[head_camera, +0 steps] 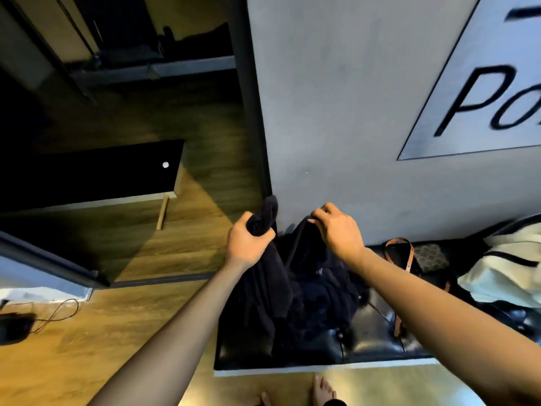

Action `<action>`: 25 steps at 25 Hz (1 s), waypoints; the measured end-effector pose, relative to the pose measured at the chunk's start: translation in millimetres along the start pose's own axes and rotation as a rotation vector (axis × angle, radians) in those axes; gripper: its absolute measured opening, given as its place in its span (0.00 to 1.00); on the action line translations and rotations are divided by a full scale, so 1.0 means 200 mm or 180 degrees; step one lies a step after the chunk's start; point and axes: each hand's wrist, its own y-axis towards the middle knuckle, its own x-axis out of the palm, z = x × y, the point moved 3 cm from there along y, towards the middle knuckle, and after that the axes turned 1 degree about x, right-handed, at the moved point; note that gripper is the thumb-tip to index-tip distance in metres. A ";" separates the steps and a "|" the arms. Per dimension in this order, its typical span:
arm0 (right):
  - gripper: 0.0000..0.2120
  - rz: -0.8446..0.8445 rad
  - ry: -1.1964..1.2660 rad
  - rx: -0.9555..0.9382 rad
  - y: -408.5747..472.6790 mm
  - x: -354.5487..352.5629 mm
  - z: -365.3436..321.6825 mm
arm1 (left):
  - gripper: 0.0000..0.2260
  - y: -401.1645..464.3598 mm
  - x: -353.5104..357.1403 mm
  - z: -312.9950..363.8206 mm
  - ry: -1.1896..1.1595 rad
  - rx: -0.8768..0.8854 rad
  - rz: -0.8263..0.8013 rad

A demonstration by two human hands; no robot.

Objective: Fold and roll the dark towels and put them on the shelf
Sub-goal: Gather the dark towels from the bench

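head view: a dark towel hangs from both hands over a black leather bench, its long axis running roughly from 12 o'clock down to 6 o'clock, its lower folds bunched on the seat. the left hand is curled into a fist around a wad of the top edge, with a tail of cloth poking out above the knuckles toward 12 o'clock. the right hand sits at 3 o'clock from the left, near it, thumb and fingertips pressed together in a pinch on another part of the top hem. the two grips are close together, so the cloth between them sags rather than spreads; in my judgement the coming move turns on drawing the hands apart, left toward 9 o'clock and right toward 3 o'clock, to open the towel flat before any fold. both hands are equally on the cloth, neither nearer.

at 3 o'clock from the towel, on the same bench, a patterned handbag with a tan strap rests beside a cream tote bag; what either holds cannot be seen. a grey wall with a lettered sign rises behind the bench. no shelf for the towels can be made out with certainty; a dark unit at 11 o'clock is too dim to read.
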 end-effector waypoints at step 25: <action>0.53 -0.0781 0.1106 0.0113 0.02 -0.60 -0.78 | 0.21 -0.09 -0.46 0.83 -0.2219 -0.0272 0.0331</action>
